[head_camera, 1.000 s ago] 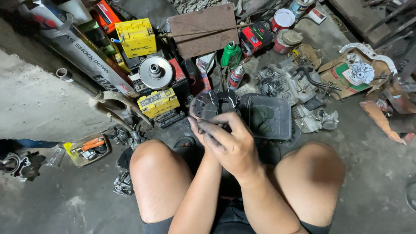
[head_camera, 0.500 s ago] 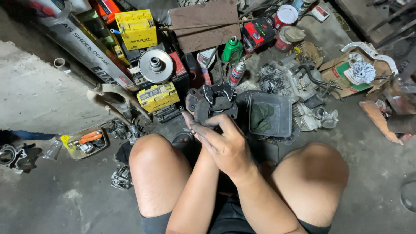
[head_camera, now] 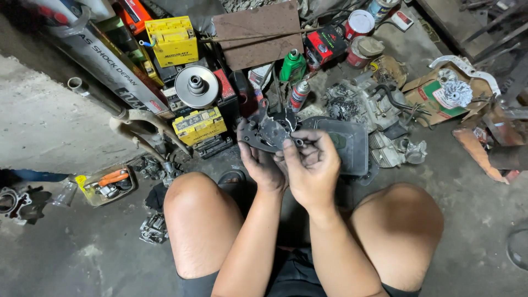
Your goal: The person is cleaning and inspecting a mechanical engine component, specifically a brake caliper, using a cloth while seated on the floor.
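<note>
The concrete floor (head_camera: 473, 192) takes up most of the view, grey and stained, with a raised slab (head_camera: 38, 121) along the left side. The person sits low on it, bare knees spread wide, and a spread of parts and containers fans out ahead of them.

Largest in that spread is a long grey shock absorber box (head_camera: 104, 60) slanting down from the upper left, then a rusty brown metal plate (head_camera: 258, 33) at the top centre. A black plastic tray (head_camera: 346, 143) sits on the floor just beyond the hands. Two yellow battery boxes follow, one (head_camera: 173, 38) near the top and one (head_camera: 199, 125) lower, with a round silver pulley (head_camera: 196, 86) between them. Smaller again are a green bottle (head_camera: 293, 66) and a slim spray can (head_camera: 298, 94) standing side by side.

Between the knees, both hands are raised together around a dark flat metal part (head_camera: 267, 132) with a jagged outline. The left hand (head_camera: 263, 165) grasps it from below, fingers curled under its lower edge. The right hand (head_camera: 312, 162) lies just beside and slightly over it, fingers bent onto its right end, gripping there. The part sticks out up and to the left of both hands, held above the floor in front of the black tray.
</note>
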